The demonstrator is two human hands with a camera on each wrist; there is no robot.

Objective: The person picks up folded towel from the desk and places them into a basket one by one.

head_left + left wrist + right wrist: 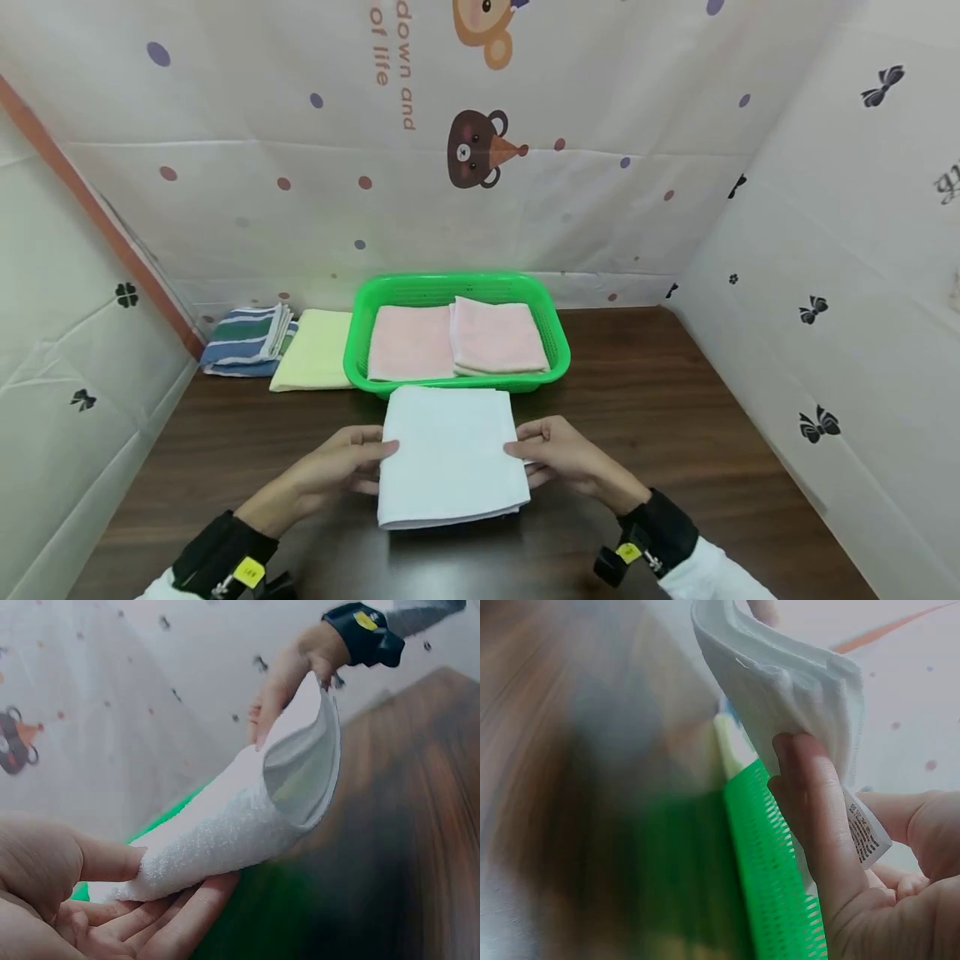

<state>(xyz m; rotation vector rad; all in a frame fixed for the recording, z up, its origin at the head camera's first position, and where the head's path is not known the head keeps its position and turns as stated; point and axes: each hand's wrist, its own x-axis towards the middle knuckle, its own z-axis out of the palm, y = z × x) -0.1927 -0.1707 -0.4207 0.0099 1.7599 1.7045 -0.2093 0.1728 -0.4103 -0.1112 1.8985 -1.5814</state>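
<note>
A folded white towel (pixel 452 458) hangs level above the table in front of the green basket (pixel 558 354). My left hand (pixel 348 460) pinches its left edge, thumb on top and fingers underneath. At the opposite edge my right hand (pixel 558 454) pinches it the same way. In the left wrist view the layers of the white towel (pixel 217 832) bow apart at the near end. A small printed label (pixel 866 832) sticks out beside the right fingers in the right wrist view. Inside the basket lie two folded pink towels (pixel 411 342) (pixel 498 335) side by side.
Left of the basket lies a folded pale yellow towel (pixel 315 350), with folded blue, green and white striped towels (pixel 243 340) beyond it. The brown wooden table (pixel 637 392) meets printed white sheeting (pixel 615 225) at the back and both sides.
</note>
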